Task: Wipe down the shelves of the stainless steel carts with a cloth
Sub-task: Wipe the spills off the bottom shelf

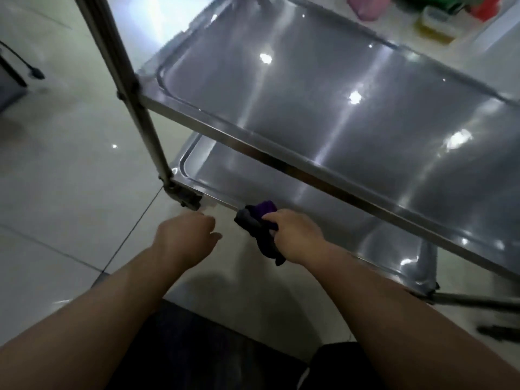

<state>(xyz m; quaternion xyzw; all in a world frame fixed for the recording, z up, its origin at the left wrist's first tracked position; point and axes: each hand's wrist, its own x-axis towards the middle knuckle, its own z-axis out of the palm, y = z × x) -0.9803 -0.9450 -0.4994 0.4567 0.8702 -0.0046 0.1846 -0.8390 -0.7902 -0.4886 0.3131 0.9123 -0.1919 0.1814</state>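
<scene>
A stainless steel cart fills the view, with a middle shelf [337, 114] above a lower shelf [253, 181]. My right hand [295, 235] grips a dark purple and grey cloth [259, 220] at the front rim of the lower shelf. My left hand [185, 237] hovers just left of the cloth, near the cart's front-left corner, fingers loosely curled and holding nothing. The far part of the lower shelf is hidden under the middle shelf.
The cart's upright post [132, 88] rises at the left, down to a corner bracket [185, 197]. A glossy tiled floor [70, 178] surrounds the cart. Plastic containers [436, 26] and coloured items sit beyond the cart at top right. A dark cable [31, 68] lies at far left.
</scene>
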